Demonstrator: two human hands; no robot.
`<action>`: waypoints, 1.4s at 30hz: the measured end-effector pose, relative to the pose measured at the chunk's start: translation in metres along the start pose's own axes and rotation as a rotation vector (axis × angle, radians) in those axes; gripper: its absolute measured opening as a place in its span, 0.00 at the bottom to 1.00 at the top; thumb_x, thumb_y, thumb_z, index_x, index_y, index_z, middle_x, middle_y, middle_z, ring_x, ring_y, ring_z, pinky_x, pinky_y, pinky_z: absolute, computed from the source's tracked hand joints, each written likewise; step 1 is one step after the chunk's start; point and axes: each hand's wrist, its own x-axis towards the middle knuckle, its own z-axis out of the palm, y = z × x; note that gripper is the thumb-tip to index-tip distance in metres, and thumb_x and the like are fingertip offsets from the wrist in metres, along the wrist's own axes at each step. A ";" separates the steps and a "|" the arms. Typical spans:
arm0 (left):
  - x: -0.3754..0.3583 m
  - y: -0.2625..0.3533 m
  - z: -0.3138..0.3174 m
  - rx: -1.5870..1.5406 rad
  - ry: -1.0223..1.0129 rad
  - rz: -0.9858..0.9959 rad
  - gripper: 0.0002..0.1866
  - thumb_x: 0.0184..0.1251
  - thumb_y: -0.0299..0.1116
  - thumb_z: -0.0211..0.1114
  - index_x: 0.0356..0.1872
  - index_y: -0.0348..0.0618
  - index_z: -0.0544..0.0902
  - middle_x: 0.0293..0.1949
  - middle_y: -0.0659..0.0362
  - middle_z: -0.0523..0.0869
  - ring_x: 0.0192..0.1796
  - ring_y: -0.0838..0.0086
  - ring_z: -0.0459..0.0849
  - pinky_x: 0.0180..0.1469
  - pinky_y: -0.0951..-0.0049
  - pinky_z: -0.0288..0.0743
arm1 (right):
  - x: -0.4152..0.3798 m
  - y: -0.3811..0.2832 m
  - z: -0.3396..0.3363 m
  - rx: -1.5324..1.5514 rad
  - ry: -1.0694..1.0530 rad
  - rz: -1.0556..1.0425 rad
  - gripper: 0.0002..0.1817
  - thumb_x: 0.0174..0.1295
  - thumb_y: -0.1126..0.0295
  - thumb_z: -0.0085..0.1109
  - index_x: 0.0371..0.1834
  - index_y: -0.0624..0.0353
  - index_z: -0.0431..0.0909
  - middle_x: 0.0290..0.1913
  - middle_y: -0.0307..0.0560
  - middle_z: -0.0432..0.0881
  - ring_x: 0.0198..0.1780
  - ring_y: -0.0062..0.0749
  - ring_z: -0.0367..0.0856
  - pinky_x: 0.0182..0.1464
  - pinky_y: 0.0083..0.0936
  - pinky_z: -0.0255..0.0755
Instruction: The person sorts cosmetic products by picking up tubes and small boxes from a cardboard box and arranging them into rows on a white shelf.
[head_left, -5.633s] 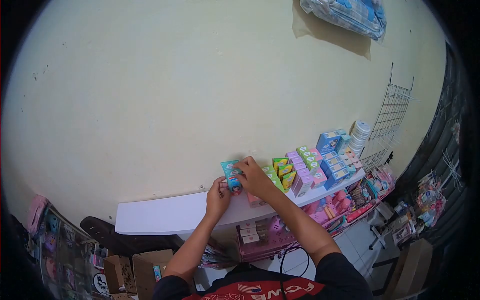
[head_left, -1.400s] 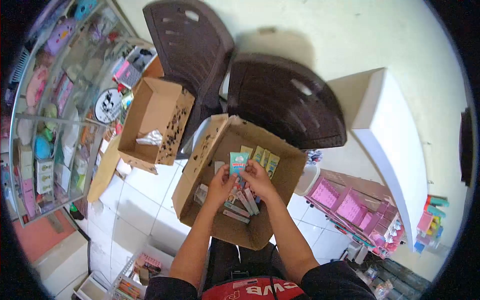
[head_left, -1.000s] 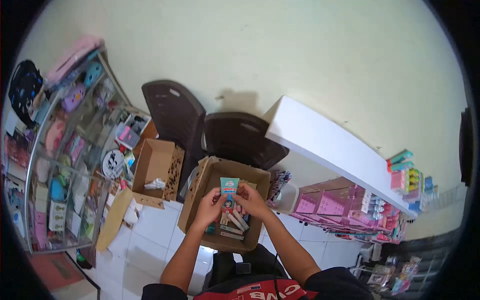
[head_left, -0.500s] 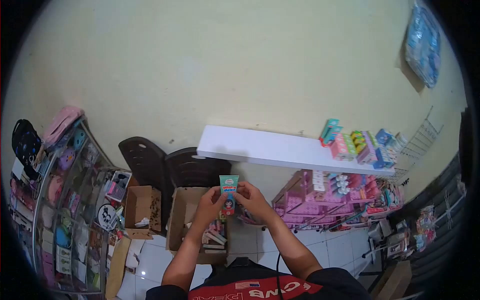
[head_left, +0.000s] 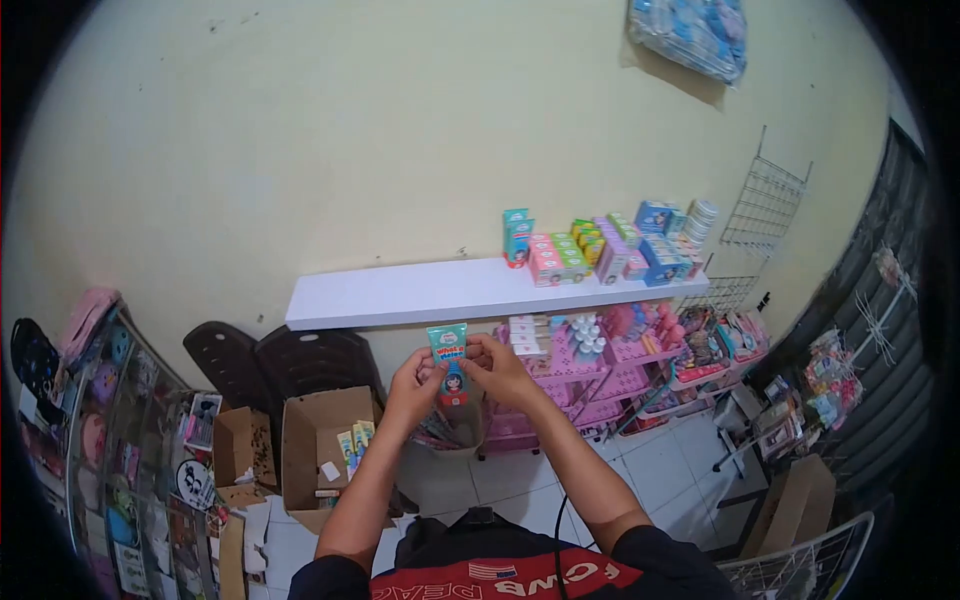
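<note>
A teal and red squeeze tube [head_left: 453, 385] with a cartoon figure on its front is held upright before my chest. My left hand [head_left: 412, 385] grips its left side, thumb on the front. On the opposite side my right hand [head_left: 500, 372] pinches the same tube, also thumb forward. Beyond the hands runs a white wall shelf [head_left: 390, 292]. Similar teal tubes [head_left: 517, 240] stand on it, left of pink and green boxes [head_left: 557, 260]. Below and left of my hands is an open cardboard box [head_left: 310, 425] with yellow packs [head_left: 353, 445] inside.
Farther right on the shelf are blue boxes [head_left: 662, 258] and stacked white tubs [head_left: 700, 218]. Pink tiered racks [head_left: 570, 365] stand beneath. Dark chairs [head_left: 320, 362] lean by the wall, beside a smaller carton [head_left: 240, 450]. A glass display case [head_left: 110, 440] fills the left side.
My view has turned to the right, so the shelf and its goods appear farther left. Both hands still hold the tube upright.
</note>
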 end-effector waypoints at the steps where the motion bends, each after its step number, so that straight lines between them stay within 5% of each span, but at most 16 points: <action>1: 0.006 0.004 0.010 0.021 -0.009 0.011 0.15 0.75 0.31 0.63 0.57 0.36 0.79 0.38 0.64 0.85 0.38 0.86 0.80 0.42 0.82 0.74 | 0.000 -0.001 -0.012 -0.007 0.000 -0.041 0.19 0.67 0.73 0.64 0.60 0.62 0.72 0.44 0.43 0.84 0.43 0.23 0.82 0.45 0.24 0.77; 5: 0.031 0.022 0.048 0.067 -0.063 0.063 0.14 0.75 0.30 0.63 0.57 0.36 0.79 0.41 0.62 0.86 0.42 0.84 0.82 0.46 0.80 0.76 | -0.003 -0.017 -0.058 -0.040 0.039 -0.078 0.19 0.68 0.76 0.61 0.60 0.64 0.70 0.43 0.39 0.82 0.37 0.14 0.79 0.37 0.15 0.74; 12: 0.099 0.004 0.078 0.085 -0.138 0.141 0.14 0.75 0.27 0.62 0.58 0.35 0.78 0.47 0.58 0.87 0.48 0.79 0.84 0.55 0.75 0.76 | 0.035 -0.020 -0.122 -0.051 0.046 -0.108 0.18 0.68 0.72 0.63 0.58 0.66 0.72 0.39 0.36 0.79 0.37 0.12 0.76 0.37 0.14 0.72; 23: 0.223 -0.033 0.098 0.120 -0.050 0.204 0.17 0.71 0.27 0.66 0.59 0.36 0.79 0.54 0.53 0.80 0.57 0.68 0.84 0.56 0.68 0.81 | 0.136 -0.019 -0.177 -0.408 0.167 -0.219 0.11 0.66 0.71 0.63 0.46 0.65 0.77 0.35 0.46 0.84 0.36 0.28 0.83 0.40 0.26 0.77; 29: 0.274 -0.053 0.100 0.100 -0.037 0.168 0.18 0.71 0.30 0.68 0.59 0.35 0.78 0.52 0.56 0.85 0.57 0.72 0.83 0.55 0.70 0.78 | 0.178 -0.002 -0.198 -0.443 0.182 -0.137 0.11 0.65 0.71 0.63 0.46 0.66 0.79 0.33 0.54 0.85 0.35 0.36 0.85 0.39 0.30 0.77; 32: 0.278 -0.047 0.104 0.133 -0.023 0.175 0.18 0.70 0.28 0.68 0.57 0.34 0.79 0.51 0.54 0.84 0.56 0.70 0.84 0.54 0.70 0.81 | 0.187 0.008 -0.205 -0.516 0.228 -0.248 0.11 0.65 0.72 0.64 0.47 0.64 0.81 0.31 0.46 0.84 0.32 0.25 0.80 0.36 0.25 0.74; 37: 0.283 -0.062 0.113 0.138 0.009 0.284 0.18 0.67 0.25 0.70 0.56 0.32 0.79 0.49 0.52 0.83 0.53 0.70 0.85 0.52 0.72 0.85 | 0.192 0.011 -0.214 -0.535 0.236 -0.243 0.13 0.65 0.68 0.64 0.48 0.66 0.80 0.35 0.51 0.86 0.35 0.33 0.83 0.40 0.29 0.76; 39: 0.283 -0.063 0.115 0.163 0.009 0.277 0.19 0.66 0.24 0.71 0.56 0.33 0.79 0.49 0.52 0.83 0.52 0.70 0.86 0.52 0.71 0.85 | 0.190 0.006 -0.216 -0.527 0.208 -0.160 0.14 0.63 0.68 0.65 0.49 0.65 0.80 0.40 0.58 0.86 0.42 0.45 0.87 0.45 0.34 0.79; 42: 0.281 -0.066 0.116 0.164 -0.005 0.287 0.19 0.65 0.23 0.71 0.55 0.34 0.79 0.48 0.53 0.84 0.52 0.71 0.86 0.52 0.71 0.85 | 0.190 0.011 -0.219 -0.501 0.193 -0.145 0.15 0.63 0.68 0.65 0.49 0.65 0.81 0.41 0.57 0.87 0.42 0.45 0.87 0.46 0.34 0.79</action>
